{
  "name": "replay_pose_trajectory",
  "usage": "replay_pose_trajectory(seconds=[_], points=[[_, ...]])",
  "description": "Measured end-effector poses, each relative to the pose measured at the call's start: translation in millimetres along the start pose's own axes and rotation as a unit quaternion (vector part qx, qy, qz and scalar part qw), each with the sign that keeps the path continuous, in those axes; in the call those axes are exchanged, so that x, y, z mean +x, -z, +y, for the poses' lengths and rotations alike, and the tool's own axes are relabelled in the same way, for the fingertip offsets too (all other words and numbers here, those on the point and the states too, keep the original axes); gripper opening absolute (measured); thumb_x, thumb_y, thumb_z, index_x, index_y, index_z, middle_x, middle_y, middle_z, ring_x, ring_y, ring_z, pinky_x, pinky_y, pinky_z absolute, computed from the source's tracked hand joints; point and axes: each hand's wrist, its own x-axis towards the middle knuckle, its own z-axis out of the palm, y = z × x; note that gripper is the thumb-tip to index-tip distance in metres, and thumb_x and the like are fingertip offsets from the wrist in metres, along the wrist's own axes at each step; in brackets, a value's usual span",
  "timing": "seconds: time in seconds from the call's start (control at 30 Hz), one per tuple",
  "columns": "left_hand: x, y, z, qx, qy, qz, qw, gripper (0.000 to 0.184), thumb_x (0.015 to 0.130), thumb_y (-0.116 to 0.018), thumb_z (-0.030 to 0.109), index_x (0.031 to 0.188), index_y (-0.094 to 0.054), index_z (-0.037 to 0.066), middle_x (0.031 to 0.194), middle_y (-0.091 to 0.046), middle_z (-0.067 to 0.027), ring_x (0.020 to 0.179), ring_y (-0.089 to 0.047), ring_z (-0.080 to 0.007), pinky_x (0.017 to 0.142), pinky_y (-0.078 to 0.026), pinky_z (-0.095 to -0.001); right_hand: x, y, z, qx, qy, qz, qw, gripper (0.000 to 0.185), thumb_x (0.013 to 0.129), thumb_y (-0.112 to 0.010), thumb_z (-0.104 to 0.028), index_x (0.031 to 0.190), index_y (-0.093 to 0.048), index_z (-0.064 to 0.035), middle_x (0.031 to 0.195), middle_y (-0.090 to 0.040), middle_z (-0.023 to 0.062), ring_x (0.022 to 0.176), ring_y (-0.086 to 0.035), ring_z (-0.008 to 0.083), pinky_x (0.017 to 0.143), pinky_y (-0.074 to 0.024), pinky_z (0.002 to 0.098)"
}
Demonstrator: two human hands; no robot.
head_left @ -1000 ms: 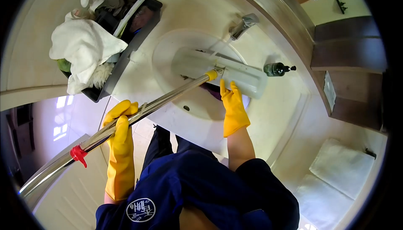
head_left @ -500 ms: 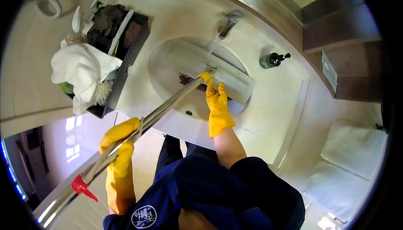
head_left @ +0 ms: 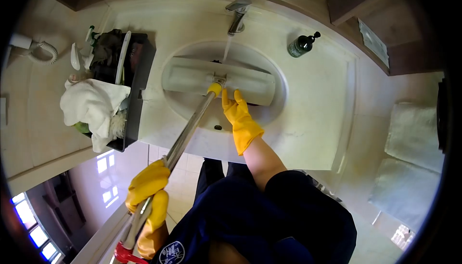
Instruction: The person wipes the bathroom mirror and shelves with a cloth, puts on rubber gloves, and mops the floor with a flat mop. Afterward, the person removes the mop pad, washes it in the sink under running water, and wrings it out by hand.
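Note:
A mop with a long metal handle [head_left: 189, 130] reaches from the lower left into the oval sink [head_left: 281, 98]. Its wide white head [head_left: 250, 85] lies across the basin under running water from the faucet [head_left: 237, 20]. A yellow collar [head_left: 215, 88] joins handle and head. My left hand [head_left: 148, 187], in a yellow rubber glove, is wrapped round the handle above a red lever [head_left: 124, 254]. My right hand [head_left: 240, 122], gloved too, has its fingers stretched out and apart by the head's front edge, right of the collar; whether the fingertips touch it I cannot tell.
On the counter's left stands a dark caddy [head_left: 132, 114] with a white cloth [head_left: 94, 105], bottles and brushes. A dark pump bottle [head_left: 302, 45] is right of the faucet. Wooden shelving [head_left: 409, 33] is at upper right; white towels [head_left: 414, 138] hang at the right.
The mop head has turned to lie more level across the sink and sits further left in it. My left hand and the handle are lower in view. The camera view has shifted and rotated.

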Motion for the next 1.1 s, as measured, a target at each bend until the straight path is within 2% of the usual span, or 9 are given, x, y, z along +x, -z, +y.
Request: replay_pose_trajectory(seconds=[0.2,0.4,0.47,0.57,0.73,0.93,0.97,1.03,1.1], points=[[22,-14,14,0.027,-0.014,-0.105,0.994,0.019,0.073,-0.064,0.002,0.091,-0.061,-0.004,0.094,-0.064,-0.0212,0.094,-0.061,-0.0373,0.091,-0.044,-0.0451,-1,9,-12,0.0,-0.02,0.084,0.996,0.015,0.087,-0.063,-0.008,0.101,-0.059,-0.0043,0.096,-0.064,0.0047,0.093,-0.058,0.0195,0.089,-0.0532,0.0455],[45,-25,27,-0.025,-0.041,-0.01,0.999,0.023,0.081,-0.064,0.012,0.098,-0.061,-0.003,0.099,-0.065,-0.0215,0.095,-0.062,-0.0333,0.09,-0.045,-0.0435,-9,-31,-20,0.052,-0.022,0.043,0.998,0.014,0.089,-0.058,-0.006,0.102,-0.06,-0.0042,0.096,-0.065,0.0059,0.094,-0.059,0.0184,0.088,-0.0539,0.0427],[47,-22,24,-0.022,0.013,-0.001,1.0,0.046,0.087,-0.058,0.026,0.119,-0.048,-0.005,0.11,-0.058,-0.0268,0.107,-0.057,-0.0348,0.102,-0.037,-0.0457,-2,-46,-16,0.073,-0.013,-0.006,0.997,0.017,0.089,-0.057,-0.004,0.105,-0.059,-0.0034,0.1,-0.064,0.0073,0.098,-0.059,0.0206,0.089,-0.0536,0.0437],[52,-29,18,-0.059,0.069,0.08,0.993,0.049,0.093,-0.05,0.023,0.131,-0.041,-0.005,0.121,-0.054,-0.0247,0.114,-0.053,-0.0314,0.105,-0.035,-0.0421,5,-55,0,0.082,0.028,-0.054,0.995,0.022,0.089,-0.054,-0.001,0.111,-0.055,-0.0018,0.108,-0.061,0.0101,0.104,-0.057,0.0254,0.091,-0.0525,0.0464],[30,-21,17,-0.106,0.064,0.16,0.979,0.053,0.093,-0.052,0.027,0.132,-0.039,-0.006,0.119,-0.054,-0.0261,0.112,-0.054,-0.0309,0.104,-0.037,-0.0421,2,-44,9,0.056,0.037,-0.091,0.994,0.027,0.09,-0.054,-0.001,0.116,-0.052,-0.0015,0.116,-0.057,0.0116,0.109,-0.054,0.0296,0.096,-0.0492,0.0504],[-13,6,19,-0.101,0.129,0.205,0.965,0.064,0.092,-0.048,0.045,0.137,-0.039,0.0,0.122,-0.054,-0.0178,0.116,-0.051,-0.0289,0.104,-0.036,-0.0415,-24,-27,-9,0.027,0.04,-0.041,0.998,0.028,0.089,-0.054,0.001,0.117,-0.05,-0.0002,0.118,-0.055,0.0122,0.111,-0.052,0.0281,0.098,-0.0474,0.052],[-19,10,21,-0.102,0.141,0.22,0.96,0.07,0.09,-0.049,0.05,0.138,-0.038,0.002,0.126,-0.051,-0.0157,0.118,-0.048,-0.0283,0.105,-0.034,-0.0412,-30,-28,-18,-0.151,0.121,-0.095,0.977,0.028,0.09,-0.053,0.001,0.118,-0.05,0.0001,0.119,-0.055,0.0121,0.111,-0.052,0.0275,0.098,-0.0471,0.0524],[-29,28,21,-0.144,0.142,0.246,0.948,0.072,0.089,-0.049,0.052,0.138,-0.037,0.002,0.128,-0.049,-0.0158,0.119,-0.047,-0.028,0.106,-0.034,-0.041,-43,-31,-38,-0.33,0.191,-0.15,0.912,0.029,0.09,-0.053,0.001,0.119,-0.05,0.0004,0.119,-0.055,0.0121,0.111,-0.051,0.0268,0.098,-0.0467,0.0528],[-39,48,20,-0.196,0.138,0.293,0.926,0.076,0.087,-0.05,0.057,0.139,-0.038,0.002,0.134,-0.042,-0.016,0.122,-0.043,-0.0268,0.107,-0.032,-0.0408,-57,-40,-57,-0.353,0.21,-0.167,0.896,0.028,0.092,-0.053,-0.002,0.119,-0.05,0.0007,0.119,-0.056,0.0111,0.111,-0.052,0.0258,0.097,-0.0488,0.0456]])
